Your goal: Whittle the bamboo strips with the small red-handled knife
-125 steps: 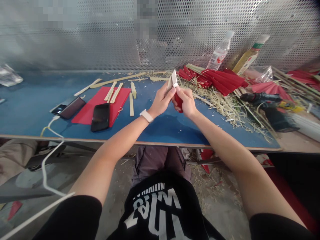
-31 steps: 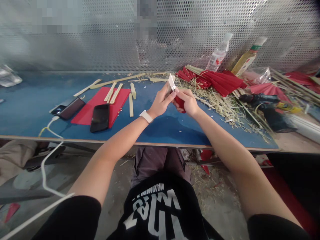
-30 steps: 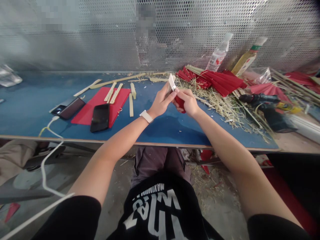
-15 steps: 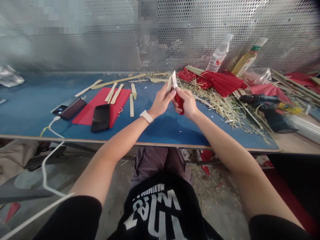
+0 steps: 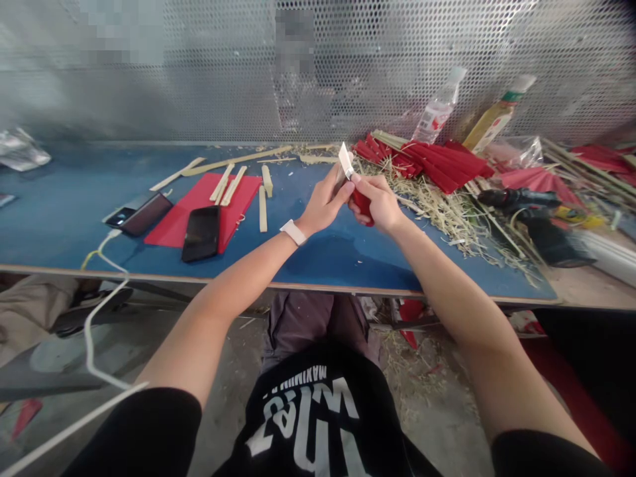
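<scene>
Over the blue worktop [image 5: 59,212] my right hand [image 5: 378,201] is closed round a red-handled knife [image 5: 364,202] whose pale blade [image 5: 345,159] points up and away. My left hand [image 5: 325,202] is closed on a short bamboo strip [image 5: 338,177], pinched between thumb and fingers right against the blade. A white watch sits on my left wrist [image 5: 293,232]. Both hands meet in the middle, a little above the table.
Two phones [image 5: 201,232] and loose bamboo strips [image 5: 262,207] lie on and around a red sheet [image 5: 203,205] to the left. A heap of shavings [image 5: 442,205], folded red fans [image 5: 437,162], two bottles [image 5: 437,106] and a black power tool [image 5: 539,222] crowd the right. Perforated metal [image 5: 348,59] backs the table.
Both hands have stayed together in the same spot. The blade has tipped slightly between frames, working up and down along the strip; nothing was picked up or let go.
</scene>
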Demonstrator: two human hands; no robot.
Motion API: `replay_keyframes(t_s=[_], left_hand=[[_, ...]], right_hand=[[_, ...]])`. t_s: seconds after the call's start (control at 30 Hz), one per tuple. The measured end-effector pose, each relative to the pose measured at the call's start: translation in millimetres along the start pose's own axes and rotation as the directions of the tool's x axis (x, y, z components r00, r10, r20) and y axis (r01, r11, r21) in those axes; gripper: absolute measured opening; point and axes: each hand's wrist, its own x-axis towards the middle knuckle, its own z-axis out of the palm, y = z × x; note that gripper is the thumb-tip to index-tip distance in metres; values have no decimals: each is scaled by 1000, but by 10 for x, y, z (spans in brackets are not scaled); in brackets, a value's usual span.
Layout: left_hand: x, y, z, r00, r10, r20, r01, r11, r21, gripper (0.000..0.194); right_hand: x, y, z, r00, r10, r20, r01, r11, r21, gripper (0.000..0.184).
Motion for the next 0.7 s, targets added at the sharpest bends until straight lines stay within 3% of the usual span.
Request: replay_keyframes(t_s=[0.2, 0.5, 0.7], left_hand=[[12, -2, 23, 997, 51, -65, -50, 999, 18, 52], [1, 57, 1, 998, 57, 10, -57, 997, 43, 68], [-4, 77, 13, 998, 61, -27, -59, 995, 79, 65]], right_hand=[[39, 119, 72, 998, -5, -55, 9, 997, 72, 67], [-11, -22, -13, 998, 36, 58, -37, 999, 15, 61], [-14, -7, 36, 999, 31, 14, -32, 999, 43, 65]])
